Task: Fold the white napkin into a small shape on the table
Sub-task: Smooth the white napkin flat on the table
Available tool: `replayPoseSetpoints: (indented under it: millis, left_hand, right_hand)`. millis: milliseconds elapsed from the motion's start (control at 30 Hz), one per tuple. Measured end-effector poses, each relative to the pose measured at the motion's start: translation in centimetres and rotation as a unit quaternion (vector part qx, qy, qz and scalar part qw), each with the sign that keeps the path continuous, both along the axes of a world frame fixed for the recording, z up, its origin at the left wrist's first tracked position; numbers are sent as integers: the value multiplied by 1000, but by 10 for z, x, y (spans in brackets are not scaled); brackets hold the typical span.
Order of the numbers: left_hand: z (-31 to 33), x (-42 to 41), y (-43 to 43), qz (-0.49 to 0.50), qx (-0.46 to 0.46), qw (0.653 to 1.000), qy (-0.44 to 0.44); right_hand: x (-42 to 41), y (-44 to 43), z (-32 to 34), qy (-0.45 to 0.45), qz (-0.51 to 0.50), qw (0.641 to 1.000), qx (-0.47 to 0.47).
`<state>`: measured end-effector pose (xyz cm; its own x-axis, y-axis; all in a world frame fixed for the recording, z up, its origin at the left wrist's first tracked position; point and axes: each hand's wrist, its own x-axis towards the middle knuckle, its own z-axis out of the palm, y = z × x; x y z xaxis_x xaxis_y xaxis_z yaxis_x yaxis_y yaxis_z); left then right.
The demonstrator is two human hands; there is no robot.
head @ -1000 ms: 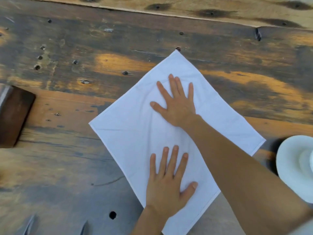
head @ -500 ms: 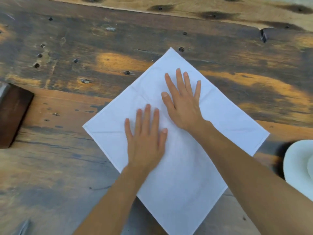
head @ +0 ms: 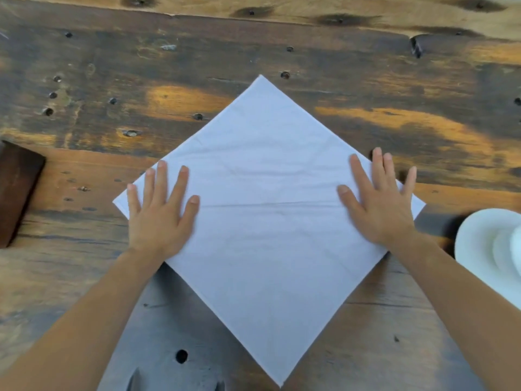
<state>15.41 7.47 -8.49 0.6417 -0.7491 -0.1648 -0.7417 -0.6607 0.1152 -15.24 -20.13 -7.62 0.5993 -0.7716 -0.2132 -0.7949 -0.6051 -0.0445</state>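
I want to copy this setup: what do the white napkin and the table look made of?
White square napkin: seemingly woven cloth, matte, with soft creases and a hemmed edge. Table: weathered wooden planks, stained, with grain, knots and nail holes.

A dark brown block (head: 17, 190) lies at the left edge, a white plate (head: 476, 244) at the right.

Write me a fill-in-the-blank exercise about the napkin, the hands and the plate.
The white napkin lies flat on the table, one corner pointing away, shaped like a ____. The left hand presses near its ____ corner, the right hand near the opposite one. The white plate sits to the napkin's ____.
Missing words: diamond; left; right.
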Motion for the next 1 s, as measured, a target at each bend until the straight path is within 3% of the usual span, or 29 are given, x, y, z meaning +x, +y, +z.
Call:
replayPoseSetpoints:
  millis: [100,233,367,600,833,1000]
  left_hand:
    - [10,-25,-28,-47,-40,998,-5]
    - [16,-60,-110,-175,-64,982,20]
    - [3,-58,-166,-169,3,985,31]
    - [-4,-50,-170,-171,-1,985,6]
    - [16,-64,-129,-157,-70,984,34]
    - [8,-27,-35,-83,8,996,37]
  right_hand:
    - [24,28,13,-46,-7,999,-12]
    - [67,115,16,-133,65,989,8]
    - [71,175,1,-85,52,994,42]
    - [32,203,-7,-98,77,992,34]
    - [42,134,7,-147,20,989,16]
    - [-2,47,0,-22,-58,998,26]
